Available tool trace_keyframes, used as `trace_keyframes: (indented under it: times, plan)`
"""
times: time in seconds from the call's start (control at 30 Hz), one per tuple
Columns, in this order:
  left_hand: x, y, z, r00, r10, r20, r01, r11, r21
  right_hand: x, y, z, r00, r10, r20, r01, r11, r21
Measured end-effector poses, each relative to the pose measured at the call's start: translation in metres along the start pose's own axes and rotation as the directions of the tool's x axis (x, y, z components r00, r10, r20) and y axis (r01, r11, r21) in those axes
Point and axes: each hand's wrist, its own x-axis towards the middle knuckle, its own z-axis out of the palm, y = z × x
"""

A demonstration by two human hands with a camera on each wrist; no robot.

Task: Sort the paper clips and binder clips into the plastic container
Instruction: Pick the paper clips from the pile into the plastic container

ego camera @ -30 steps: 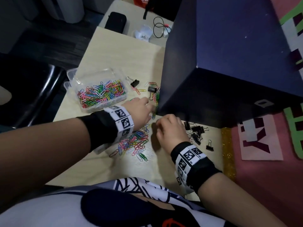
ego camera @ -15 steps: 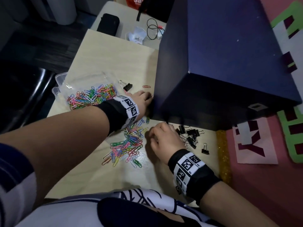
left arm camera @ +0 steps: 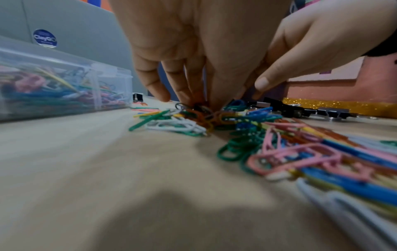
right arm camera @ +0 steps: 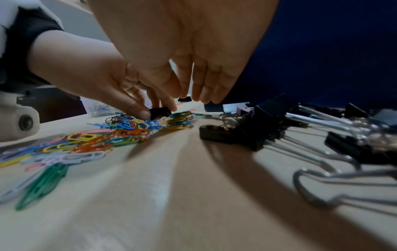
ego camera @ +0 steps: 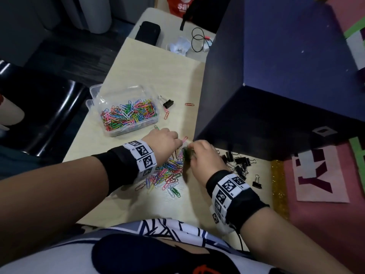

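Note:
A clear plastic container (ego camera: 147,123) (left arm camera: 111,81), part full of coloured paper clips, stands left of centre on the table. A loose pile of paper clips (ego camera: 167,173) (left arm camera: 279,144) (right arm camera: 103,139) lies near me. My left hand (ego camera: 164,141) (left arm camera: 182,95) (right arm camera: 148,110) reaches into its far edge and pinches a small black binder clip (right arm camera: 160,112) between thumb and fingers. My right hand (ego camera: 201,155) (right arm camera: 189,98) meets it there with fingers hanging loosely, its thumb touching that clip. A heap of black binder clips (ego camera: 239,163) (right arm camera: 268,129) lies to the right.
A large dark blue box (ego camera: 276,86) stands right behind both hands. One binder clip (ego camera: 168,103), an orange paper clip (ego camera: 189,104) and a pink one (ego camera: 166,114) lie beside the container. A black chair (ego camera: 45,115) is to the left.
My left hand has drawn back from the box corner to the pile's far edge, bringing clips with it. My right hand has shifted up to meet it.

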Motion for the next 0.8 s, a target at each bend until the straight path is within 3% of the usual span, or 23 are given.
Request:
trace_keyframes:
  times: [0.17, 0.3, 0.43, 0.63, 0.7, 0.8]
  plan:
    - [-0.008, -0.003, -0.006, 0.994, -0.096, 0.045, 0.100, 0.990, -0.097, 0.003, -0.009, 0.008, 0.976, 0.010, 0.216, 0.007, 0.997, -0.079]
    - [-0.014, -0.007, -0.010, 0.992, -0.097, 0.079, 0.108, 0.980, -0.165, 0.001, -0.019, 0.006, 0.976, 0.026, 0.216, -0.001, 0.993, -0.116]
    - [-0.020, -0.010, -0.014, 0.992, -0.099, 0.082, 0.112, 0.978, -0.174, 0.009, -0.020, 0.002, 0.996, 0.036, 0.077, -0.036, 0.999, 0.001]
    - [-0.026, -0.018, -0.029, 0.986, -0.153, 0.067, 0.165, 0.955, -0.245, 0.003, -0.018, 0.010, 0.966, -0.066, 0.251, 0.084, 0.994, -0.063]
    - [-0.026, -0.023, -0.033, 0.983, -0.174, 0.064, 0.185, 0.945, -0.270, -0.001, -0.019, 0.013, 0.970, -0.099, 0.224, 0.117, 0.991, -0.069]
    - [-0.025, -0.021, -0.038, 0.986, -0.157, 0.053, 0.166, 0.943, -0.288, -0.005, -0.019, 0.012, 0.997, -0.078, 0.019, 0.078, 0.997, -0.003]
